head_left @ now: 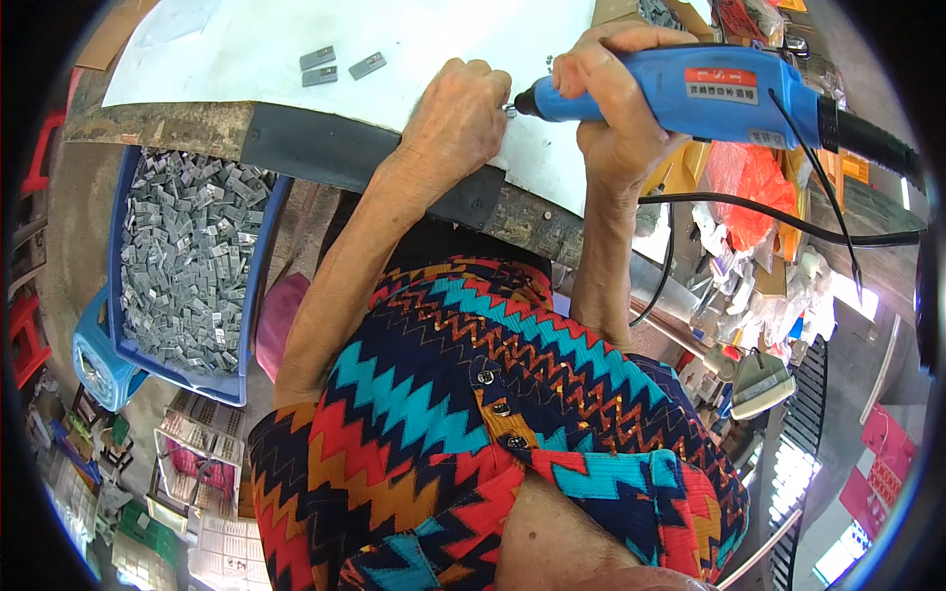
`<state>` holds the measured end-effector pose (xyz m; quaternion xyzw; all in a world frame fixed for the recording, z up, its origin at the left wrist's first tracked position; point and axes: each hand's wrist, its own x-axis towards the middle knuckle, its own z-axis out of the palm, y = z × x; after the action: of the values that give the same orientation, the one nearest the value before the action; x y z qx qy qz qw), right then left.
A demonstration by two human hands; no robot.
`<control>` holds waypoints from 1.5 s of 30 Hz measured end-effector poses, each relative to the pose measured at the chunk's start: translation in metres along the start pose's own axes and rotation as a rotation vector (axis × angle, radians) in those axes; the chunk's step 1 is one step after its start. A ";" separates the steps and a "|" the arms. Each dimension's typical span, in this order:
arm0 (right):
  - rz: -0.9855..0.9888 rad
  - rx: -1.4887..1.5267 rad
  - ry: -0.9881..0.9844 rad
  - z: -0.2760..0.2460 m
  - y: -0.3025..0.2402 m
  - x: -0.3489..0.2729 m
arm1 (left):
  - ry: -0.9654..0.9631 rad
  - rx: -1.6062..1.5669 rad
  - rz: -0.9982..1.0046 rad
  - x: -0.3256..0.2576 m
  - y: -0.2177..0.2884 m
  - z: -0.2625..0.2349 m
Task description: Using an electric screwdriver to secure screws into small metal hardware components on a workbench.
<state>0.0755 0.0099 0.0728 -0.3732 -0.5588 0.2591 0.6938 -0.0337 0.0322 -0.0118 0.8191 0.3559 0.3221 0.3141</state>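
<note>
My right hand (613, 103) is wrapped around a blue electric screwdriver (645, 84), held nearly level above the white table top (236, 79). Its black nose points left, and the silver bit (510, 110) ends at the fingers of my left hand (458, 118). That left hand is closed with its knuckles up, low over the table; whatever is in its fingers is hidden behind them. To its left lie three small grey rectangular pieces: one upper piece (317, 56), one lower piece (319, 76) and one angled piece (368, 66).
A blue bin (246, 325) full of similar grey pieces stands below the table's left edge, beside a blue plastic stool (94, 360). A black cable (788, 225) loops at the right, near a red plastic bag (754, 202). An open carton (616, 12) sits at the far edge.
</note>
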 end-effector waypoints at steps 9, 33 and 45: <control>-0.260 -0.277 -0.164 -0.010 0.009 0.001 | -0.006 0.005 -0.001 -0.002 -0.001 -0.003; -0.057 0.351 -0.032 -0.039 -0.037 -0.006 | -0.019 0.347 0.118 -0.007 0.009 -0.006; 0.042 0.432 0.095 -0.055 -0.036 -0.025 | 0.191 0.396 0.101 -0.013 -0.068 -0.097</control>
<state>0.1204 -0.0431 0.0814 -0.2393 -0.4493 0.3690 0.7776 -0.1392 0.0864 -0.0088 0.8474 0.3989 0.3371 0.0956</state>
